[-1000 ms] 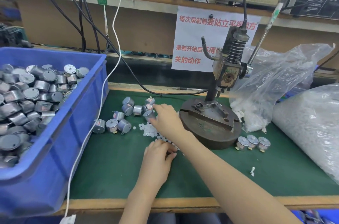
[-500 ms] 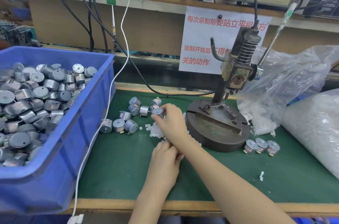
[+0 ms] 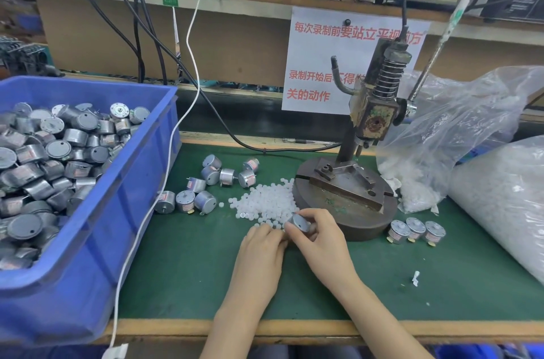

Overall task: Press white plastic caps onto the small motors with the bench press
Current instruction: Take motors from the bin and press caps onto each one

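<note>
A large blue plastic bin (image 3: 141, 211), heaped with silver motors too many to be counted, is set at the left of the green bench mat (image 3: 191, 285). Two clear plastic bags (image 3: 471, 129) of white parts are piled at the right. One rusty iron bench press (image 3: 344, 205) is stood between them on its round base.

The right hand (image 3: 323, 241), which half a second ago was stretched out to the loose motors, has been drawn back to the front of the press base. One small silver cylindrical motor (image 3: 299, 222) is pinched between its thumb and fingers. The left hand (image 3: 259, 252) has been kept at the near edge of the cap pile, fingers curled and touching the right hand. Whether a cap is pinched cannot be told.

Nine loose uncapped motors (image 3: 228, 177) are scattered on the mat left of the pile. Three capped motors (image 3: 415, 228) are lined up just right of the base. The pile of small white plastic caps (image 3: 265, 199), partly covered by the right hand before, is now exposed against the base's left edge.
</note>
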A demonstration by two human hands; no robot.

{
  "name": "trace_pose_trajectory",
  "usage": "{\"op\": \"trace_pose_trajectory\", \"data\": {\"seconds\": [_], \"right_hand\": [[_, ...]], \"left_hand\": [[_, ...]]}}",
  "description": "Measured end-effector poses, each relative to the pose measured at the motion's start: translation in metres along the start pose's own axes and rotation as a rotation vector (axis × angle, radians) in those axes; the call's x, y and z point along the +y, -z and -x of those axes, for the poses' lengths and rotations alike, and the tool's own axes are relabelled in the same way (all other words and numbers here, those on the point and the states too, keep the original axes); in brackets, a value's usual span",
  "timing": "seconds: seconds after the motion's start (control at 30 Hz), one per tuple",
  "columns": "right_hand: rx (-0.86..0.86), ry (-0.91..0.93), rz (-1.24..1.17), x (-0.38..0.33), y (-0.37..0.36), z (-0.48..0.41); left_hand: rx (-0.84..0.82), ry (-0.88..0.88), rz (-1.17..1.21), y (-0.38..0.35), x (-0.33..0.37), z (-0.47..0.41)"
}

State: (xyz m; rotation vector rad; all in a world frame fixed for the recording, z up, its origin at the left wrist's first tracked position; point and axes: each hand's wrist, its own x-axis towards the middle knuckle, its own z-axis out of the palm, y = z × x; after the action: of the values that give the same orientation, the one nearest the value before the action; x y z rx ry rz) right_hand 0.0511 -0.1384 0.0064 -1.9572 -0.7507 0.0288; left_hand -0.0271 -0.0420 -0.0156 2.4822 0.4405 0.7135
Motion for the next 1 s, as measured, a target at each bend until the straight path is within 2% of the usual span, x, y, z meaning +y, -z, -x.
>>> {"op": "trace_pose_trajectory", "data": {"seconds": [0.23, 0.47, 0.7, 1.0], "right_hand": [[-0.042, -0.042, -0.047, 0.007, -0.004, 0.003], [-0.105, 0.11, 0.086, 0.006, -0.005, 0.005], [-0.21, 0.176, 0.127, 0.002, -0.006, 0.007], [-0.221, 0.26, 0.263, 0.002, -0.009, 0.01]], "left_hand": [[0.061, 0.111, 0.08, 0.005, 0.002, 0.0], [0.149, 0.229, 0.233, 0.01, 0.004, -0.003], [0.146, 0.233, 0.227, 0.012, 0.006, -0.003], [0.141, 0.238, 0.228, 0.013, 0.006, -0.002]]}}
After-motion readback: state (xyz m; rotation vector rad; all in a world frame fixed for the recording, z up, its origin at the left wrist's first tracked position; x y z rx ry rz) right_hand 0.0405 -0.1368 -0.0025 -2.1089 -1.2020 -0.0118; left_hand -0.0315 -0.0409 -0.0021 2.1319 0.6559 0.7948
